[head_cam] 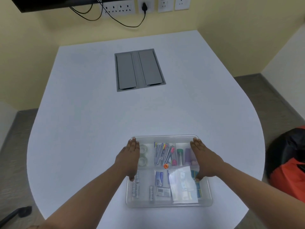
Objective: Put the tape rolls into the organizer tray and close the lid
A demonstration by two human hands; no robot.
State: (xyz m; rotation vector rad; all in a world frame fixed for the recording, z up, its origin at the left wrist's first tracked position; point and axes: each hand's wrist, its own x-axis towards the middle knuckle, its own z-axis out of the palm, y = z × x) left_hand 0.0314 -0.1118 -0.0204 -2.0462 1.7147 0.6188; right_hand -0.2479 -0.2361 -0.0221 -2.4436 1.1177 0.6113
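A clear plastic organizer tray (pixel 168 204) sits near the table's front edge, with its transparent lid (pixel 165 137) lying flat over it. Two clear tape rolls (pixel 143 155) lie one behind the other in the tray's back left compartment, seen through the lid. My left hand (pixel 130 158) rests palm down on the lid's left side, fingers straight and together, partly covering the tape rolls. My right hand (pixel 203 160) rests palm down on the lid's right side in the same way. Neither hand grips anything.
Pens, markers, batteries, small boxes and a white paper fill the other compartments. A grey cable hatch (pixel 140 69) is set into the white table (pixel 82 113) farther back. A black and orange bag (pixel 290 162) lies on the floor to the right. Wall sockets and cables are behind.
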